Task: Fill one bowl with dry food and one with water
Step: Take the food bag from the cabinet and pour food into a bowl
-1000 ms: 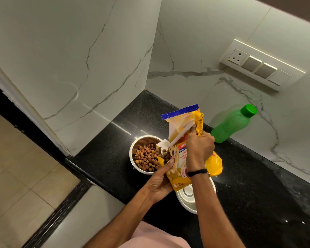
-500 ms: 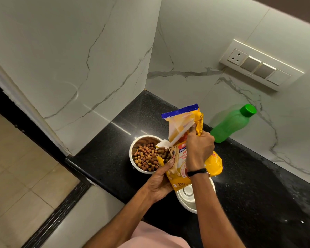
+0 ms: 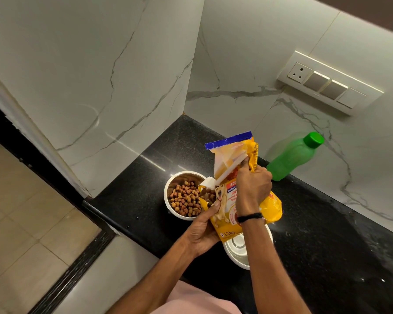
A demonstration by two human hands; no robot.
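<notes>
Bench (image 3: pixel 132 200): It is black and shiny. It sits in a corner with white marble walls (image 3: pixel 100 75) on two sides.

Food bowl (image 3: pixel 168 193): This metal bowl stands on the bench, near the left edge. It has lots of brown dry food (image 3: pixel 185 201) inside.

Food bag (image 3: pixel 247 198): The bag is yellow with a blue strip at the top. You hold it up, just right of the food bowl. It tips toward the bowl, and its open corner hangs over the rim. Some brown bits show at that opening.

Your left hand (image 3: pixel 203 232): It grips the bag from below and from the left. Your fingers (image 3: pixel 216 203) are curled tight on the bag's lower edge. Your thumb presses on the front, right by the opening.

Your right hand (image 3: pixel 252 189): It is closed tight on the bag's upper part, pinching the yellow side. A black band (image 3: pixel 250 217) goes round that wrist.

Second bowl (image 3: pixel 238 250): It is white and shiny and sits on the bench under the bag and your right arm. Much of it is hidden, so you cannot tell if anything is inside.

Green bottle (image 3: pixel 293 157): It stands on the bench by the back wall, to the right of the bag. Its green cap is on. It does not touch the bag.

Switch plate (image 3: pixel 329 83): It is on the wall above the bottle.
</notes>
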